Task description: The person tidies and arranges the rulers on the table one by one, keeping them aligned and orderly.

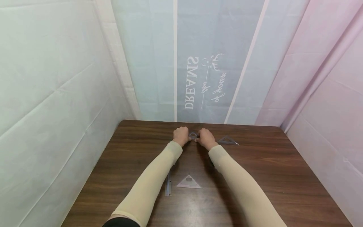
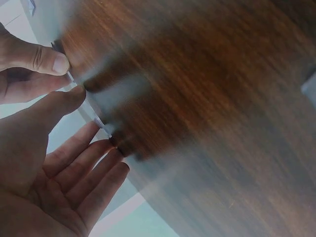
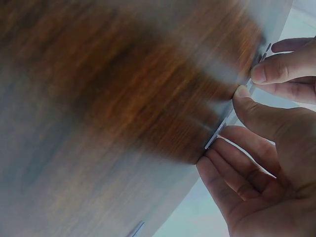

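Note:
Near the table's far edge, a small clear triangular set square sits between the two hands. My left hand pinches its left side and my right hand its right side. From the left wrist, the set square appears as a thin bright edge low over the wood, with both thumbs on its near side. The right wrist view shows the same thin edge, the thumbs close together and the other fingers behind it.
Right of the right hand lies a second clear set square. Closer to the body are a third set square and a clear ruler, partly under the left sleeve. Cloth walls enclose the brown wooden table at the sides and back.

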`<state>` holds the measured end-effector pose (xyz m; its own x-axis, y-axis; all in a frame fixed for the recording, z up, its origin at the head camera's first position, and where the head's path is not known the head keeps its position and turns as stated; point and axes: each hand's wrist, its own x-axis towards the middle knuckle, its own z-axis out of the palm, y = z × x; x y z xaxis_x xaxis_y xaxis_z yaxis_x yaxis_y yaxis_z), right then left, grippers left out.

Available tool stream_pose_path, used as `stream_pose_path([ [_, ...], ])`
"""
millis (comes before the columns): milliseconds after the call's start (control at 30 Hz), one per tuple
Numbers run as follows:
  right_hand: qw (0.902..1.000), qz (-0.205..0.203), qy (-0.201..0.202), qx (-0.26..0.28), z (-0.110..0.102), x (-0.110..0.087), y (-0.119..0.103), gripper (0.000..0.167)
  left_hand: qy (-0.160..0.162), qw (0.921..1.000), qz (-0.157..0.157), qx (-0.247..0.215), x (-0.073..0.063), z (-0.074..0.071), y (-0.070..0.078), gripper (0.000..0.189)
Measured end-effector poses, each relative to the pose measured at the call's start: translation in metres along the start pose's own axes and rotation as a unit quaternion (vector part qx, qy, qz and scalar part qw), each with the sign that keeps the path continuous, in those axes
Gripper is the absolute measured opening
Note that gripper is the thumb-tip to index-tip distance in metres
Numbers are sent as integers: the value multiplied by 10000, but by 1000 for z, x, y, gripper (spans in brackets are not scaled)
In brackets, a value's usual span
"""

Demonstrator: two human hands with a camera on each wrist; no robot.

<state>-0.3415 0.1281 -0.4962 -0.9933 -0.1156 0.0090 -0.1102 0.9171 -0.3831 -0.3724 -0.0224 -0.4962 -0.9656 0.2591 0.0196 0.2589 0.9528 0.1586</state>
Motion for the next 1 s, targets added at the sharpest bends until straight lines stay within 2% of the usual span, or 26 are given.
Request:
stream_pose_path([
  [367,9997,69,34,214,7,0,6,32,-21,9999,96,-137,-3,4,-4,35],
  [600,9996,49,95,259,12,1,9,30,-41,9997,162,-197,-5,5,-6,41],
  [1000,9984,-86,163,536,4,-6,9,27,18,9987,283,-421,-7,2,-9,36],
])
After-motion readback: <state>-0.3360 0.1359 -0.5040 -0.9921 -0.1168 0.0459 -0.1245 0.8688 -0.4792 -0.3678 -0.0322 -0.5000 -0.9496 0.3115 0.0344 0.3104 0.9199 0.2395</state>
